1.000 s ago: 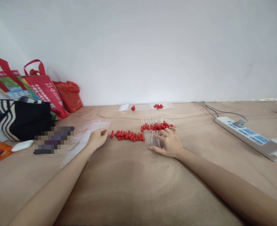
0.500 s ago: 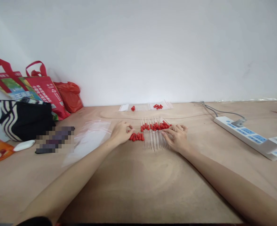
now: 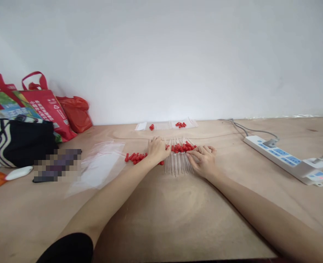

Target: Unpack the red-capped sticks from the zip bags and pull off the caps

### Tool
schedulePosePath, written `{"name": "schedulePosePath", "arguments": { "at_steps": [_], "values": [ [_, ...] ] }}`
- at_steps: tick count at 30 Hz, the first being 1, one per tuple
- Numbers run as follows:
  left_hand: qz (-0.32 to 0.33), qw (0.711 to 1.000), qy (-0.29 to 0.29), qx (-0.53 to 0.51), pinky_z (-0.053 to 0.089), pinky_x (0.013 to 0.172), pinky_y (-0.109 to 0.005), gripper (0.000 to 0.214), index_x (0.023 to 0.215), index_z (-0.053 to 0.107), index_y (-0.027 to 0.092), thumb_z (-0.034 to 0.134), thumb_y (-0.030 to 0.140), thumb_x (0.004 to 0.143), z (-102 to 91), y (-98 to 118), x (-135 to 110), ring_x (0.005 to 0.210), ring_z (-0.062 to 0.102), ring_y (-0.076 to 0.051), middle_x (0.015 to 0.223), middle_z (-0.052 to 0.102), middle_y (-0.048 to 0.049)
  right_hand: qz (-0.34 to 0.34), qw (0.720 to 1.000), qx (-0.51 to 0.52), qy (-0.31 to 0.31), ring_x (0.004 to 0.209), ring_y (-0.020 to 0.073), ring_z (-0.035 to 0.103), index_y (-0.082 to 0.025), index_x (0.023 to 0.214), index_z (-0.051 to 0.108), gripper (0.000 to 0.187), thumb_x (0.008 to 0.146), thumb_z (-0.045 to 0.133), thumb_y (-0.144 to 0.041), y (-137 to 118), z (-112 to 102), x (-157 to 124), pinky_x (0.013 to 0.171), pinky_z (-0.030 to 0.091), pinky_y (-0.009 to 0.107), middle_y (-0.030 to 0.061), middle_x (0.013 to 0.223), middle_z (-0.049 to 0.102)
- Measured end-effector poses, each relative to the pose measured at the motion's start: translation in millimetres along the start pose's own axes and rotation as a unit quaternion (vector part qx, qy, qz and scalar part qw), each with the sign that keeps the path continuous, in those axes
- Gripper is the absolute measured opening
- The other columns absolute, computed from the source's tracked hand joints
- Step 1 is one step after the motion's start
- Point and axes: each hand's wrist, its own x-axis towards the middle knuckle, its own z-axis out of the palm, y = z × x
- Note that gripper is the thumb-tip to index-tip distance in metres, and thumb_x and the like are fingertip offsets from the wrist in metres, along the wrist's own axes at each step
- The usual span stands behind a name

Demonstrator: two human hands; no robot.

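Several clear thin tubes, like glass droppers [image 3: 177,166], lie side by side on the table, pointing away from me. Across their middle rests a heap of small red rubber bulbs [image 3: 182,147]. My left hand [image 3: 157,150] is closed at the heap's left edge, with a red bulb showing at its fingertips. On the right side of the tubes, my right hand [image 3: 203,160] has thumb and forefinger pinched together low over them; whatever is between is too small to make out. More red bulbs [image 3: 135,157] lie left of the tubes, partly hidden behind my left wrist.
At the back lie clear bags [image 3: 164,125] with a few red bulbs on them. Flat zip bags [image 3: 101,160] and a blurred dark phone-like object [image 3: 58,166] are at left, beside a black striped bag [image 3: 26,140] and red shopping bags [image 3: 44,107]. A power strip [image 3: 282,157] sits at right.
My left hand has moved right, from the loose bulbs to the heap on the tubes, uncovering more bulbs at left. My right hand stays nearly in place. The whole view has shifted slightly.
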Motion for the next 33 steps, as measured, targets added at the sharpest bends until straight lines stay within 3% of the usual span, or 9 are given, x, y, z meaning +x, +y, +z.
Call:
{"name": "schedulePosePath", "arguments": {
  "at_steps": [3, 9, 13, 16, 20, 26, 29, 33],
  "values": [
    [0.015, 0.997, 0.068, -0.028, 0.035, 0.074, -0.038, 0.021, 0.06, 0.061, 0.018, 0.053, 0.033, 0.073, -10.2, -11.7, -18.8, 0.086, 0.05, -0.023, 0.08, 0.058, -0.0055, -0.006, 1.0, -0.005, 0.008, 0.073, 0.0136, 0.051, -0.023, 0.087, 0.064, 0.018, 0.079, 0.05, -0.029, -0.9, -1.2, 0.1, 0.078, 0.026, 0.034, 0.0021, 0.075, 0.059],
    [0.164, 0.971, 0.16, -0.06, 0.035, 0.072, -0.033, 0.013, 0.071, 0.062, 0.02, 0.054, 0.029, 0.076, -23.4, -38.9, -76.1, 0.078, 0.051, -0.018, 0.08, 0.061, -0.0033, -0.109, 0.993, -0.008, -0.039, 0.097, 0.0201, 0.049, -0.021, 0.115, 0.051, 0.043, 0.078, 0.05, -0.043, -14.8, -8.4, -0.2, 0.088, 0.024, 0.039, 0.0084, 0.107, 0.056],
    [0.219, 0.953, 0.197, -0.068, 0.036, 0.072, -0.032, 0.009, 0.07, 0.061, 0.02, 0.056, 0.026, 0.075, -19.9, -43.5, -93.0, 0.076, 0.052, -0.016, 0.076, 0.063, -0.0018, -0.192, 0.977, 0.02, -0.09, 0.098, 0.0193, 0.048, -0.025, 0.105, 0.057, 0.032, 0.079, 0.049, -0.043, -26.5, -8.5, -3.1, 0.095, 0.014, 0.044, 0.0035, 0.101, 0.061],
    [0.235, 0.944, 0.218, -0.076, 0.036, 0.071, -0.032, 0.007, 0.071, 0.06, 0.02, 0.058, 0.026, 0.074, -15.9, -41.2, -93.4, 0.076, 0.052, -0.016, 0.076, 0.063, -0.0014, -0.211, 0.972, 0.035, -0.099, 0.09, 0.0168, 0.05, -0.026, 0.094, 0.062, 0.022, 0.081, 0.048, -0.037, -30.7, -6.0, -5.3, 0.096, 0.012, 0.044, 0.0002, 0.085, 0.064],
    [0.246, 0.94, 0.219, -0.09, 0.037, 0.073, -0.032, 0.007, 0.072, 0.061, 0.02, 0.057, 0.026, 0.074, -13.2, -37.7, -91.6, 0.078, 0.053, -0.016, 0.077, 0.064, -0.0015, -0.198, 0.976, 0.024, -0.093, 0.078, 0.0142, 0.049, -0.025, 0.085, 0.064, 0.018, 0.083, 0.047, -0.03, -33.2, -3.9, -6.0, 0.093, 0.015, 0.043, -0.0014, 0.066, 0.061],
    [0.272, 0.943, 0.157, -0.11, 0.034, 0.085, -0.036, 0.02, 0.093, 0.061, 0.021, 0.055, 0.033, 0.078, -9.8, -34.7, -88.1, 0.094, 0.051, -0.019, 0.097, 0.063, -0.0034, -0.213, 0.973, 0.025, -0.083, 0.069, 0.0117, 0.046, -0.022, 0.079, 0.063, 0.019, 0.083, 0.045, -0.025, -38.2, -3.5, -5.2, 0.091, 0.018, 0.04, -0.0017, 0.061, 0.057],
    [0.289, 0.937, 0.152, -0.125, 0.032, 0.086, -0.035, 0.011, 0.081, 0.062, 0.023, 0.053, 0.028, 0.081, -7.6, -33.4, -87.3, 0.086, 0.054, -0.015, 0.084, 0.066, 0.0019, -0.231, 0.969, 0.03, -0.077, 0.067, 0.0104, 0.045, -0.021, 0.078, 0.062, 0.018, 0.083, 0.045, -0.025, -39.5, -4.1, -5.8, 0.091, 0.018, 0.039, -0.0029, 0.059, 0.055],
    [0.292, 0.937, 0.15, -0.124, 0.032, 0.082, -0.034, 0.014, 0.07, 0.06, 0.021, 0.053, 0.027, 0.081, -8.4, -30.7, -89.5, 0.078, 0.056, -0.013, 0.073, 0.066, 0.0037, -0.25, 0.966, 0.033, -0.06, 0.064, 0.0087, 0.044, -0.021, 0.075, 0.06, 0.016, 0.082, 0.047, -0.023, -42.6, -5.3, -6.0, 0.09, 0.018, 0.037, -0.005, 0.055, 0.054]
  ]
}}
